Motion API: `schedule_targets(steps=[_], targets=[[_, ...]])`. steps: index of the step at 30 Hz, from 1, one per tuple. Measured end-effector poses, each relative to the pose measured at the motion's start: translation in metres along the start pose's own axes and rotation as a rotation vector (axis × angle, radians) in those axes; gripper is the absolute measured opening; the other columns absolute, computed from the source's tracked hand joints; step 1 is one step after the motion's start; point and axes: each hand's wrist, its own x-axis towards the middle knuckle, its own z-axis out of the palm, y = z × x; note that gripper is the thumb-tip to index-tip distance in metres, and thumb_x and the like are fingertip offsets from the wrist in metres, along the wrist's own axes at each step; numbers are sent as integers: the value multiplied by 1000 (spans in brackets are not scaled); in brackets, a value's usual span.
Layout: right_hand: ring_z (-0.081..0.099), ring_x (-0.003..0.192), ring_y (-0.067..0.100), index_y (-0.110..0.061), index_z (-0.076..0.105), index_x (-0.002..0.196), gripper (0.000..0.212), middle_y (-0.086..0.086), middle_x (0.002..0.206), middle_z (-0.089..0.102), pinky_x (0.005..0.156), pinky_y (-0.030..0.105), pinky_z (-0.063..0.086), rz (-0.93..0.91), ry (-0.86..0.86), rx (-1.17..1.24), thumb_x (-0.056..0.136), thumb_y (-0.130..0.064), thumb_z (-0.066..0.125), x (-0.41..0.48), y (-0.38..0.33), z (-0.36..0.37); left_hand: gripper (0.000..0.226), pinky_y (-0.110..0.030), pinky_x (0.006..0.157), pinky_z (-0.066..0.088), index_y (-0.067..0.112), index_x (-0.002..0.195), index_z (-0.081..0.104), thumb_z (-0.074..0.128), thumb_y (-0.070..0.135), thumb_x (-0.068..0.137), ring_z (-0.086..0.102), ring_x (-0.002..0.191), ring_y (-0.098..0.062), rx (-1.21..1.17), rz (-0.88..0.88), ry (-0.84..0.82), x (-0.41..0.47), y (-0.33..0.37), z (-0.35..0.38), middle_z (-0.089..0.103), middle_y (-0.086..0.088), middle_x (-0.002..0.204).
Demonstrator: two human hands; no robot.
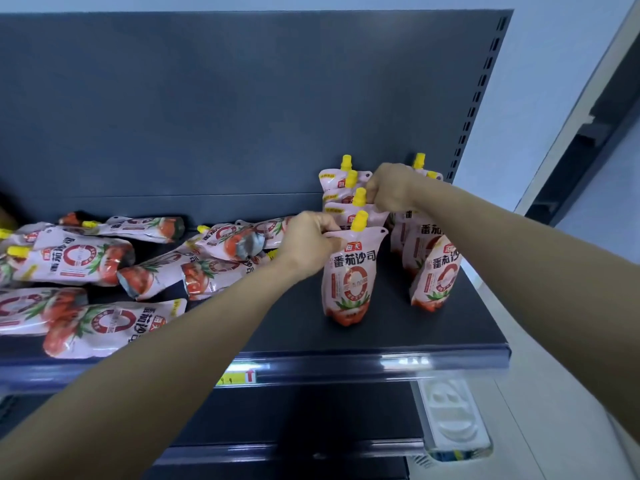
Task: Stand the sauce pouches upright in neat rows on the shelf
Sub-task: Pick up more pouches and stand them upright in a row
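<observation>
Left fingers (327, 237): pinched together on the top left corner of the front pouch (351, 275), the left hand (308, 242) just beside its yellow cap (360, 220).
Right fingers (372, 199): curled closed around the top of the next pouch back (356, 211), near its spout; the right hand (389, 187) hid the exact contact.
Front pouch: stood upright on the shelf (381, 327), foremost in a row of four running back toward the rear panel (242, 98).
Right row (434, 268): more upright pouches just beside it, partly hidden by the right forearm.
Loose pile (104, 271): many pouches lay flat and overlapping on the left of the shelf, not yet stood up.
Risk, tipping: the pouches looked soft and narrow at the base, so letting go unevenly would likely topple the front one forward toward the shelf edge.
Risk, domino: the row stood tightly packed, so a nudge from either hand could knock several over.
Risk, forearm: the right arm crossed over the right row and could brush its caps on withdrawal.
Risk, crooked row: a front pouch twisted at release would probably spoil the line.
</observation>
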Motion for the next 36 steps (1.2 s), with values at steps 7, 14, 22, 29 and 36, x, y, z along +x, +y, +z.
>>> schedule_targets(steps=[7,14,22,29,36], targets=[[55,90,23,-3,66,116,31,15,107,65,88,33,48,-20,14,42,89,-13,54,3,10,-5,20,-25,60,47,14,65,55,67,7,80,56,67,-13,78,20,-62,2,3,12,60,0,71],[62,102,28,-4,67,115,29,15,116,67,84,29,46,-67,62,77,91,-11,51,2,3,-11,11,-47,76,57,15,74,60,68,14,81,67,86,-24,162,-20,-188,0,8,1,69,-10,94],[62,109,32,-3,68,113,29,16,115,67,85,32,48,-113,114,78,91,-8,49,3,-14,-13,14,-40,79,57,11,85,63,71,21,79,66,90,-22,109,-42,-304,-3,9,-7,69,-8,96],[64,106,37,3,69,103,33,20,109,70,91,44,54,-183,208,64,85,1,42,7,-49,-19,20,-9,59,49,16,97,61,70,21,80,62,69,3,76,11,-216,-5,5,-73,66,2,95],[63,103,38,5,69,99,25,22,105,70,89,45,54,-335,148,15,85,-2,50,21,-111,1,15,-16,72,46,18,94,62,69,22,81,61,78,-10,184,-44,54,-5,-38,-150,64,6,85]])
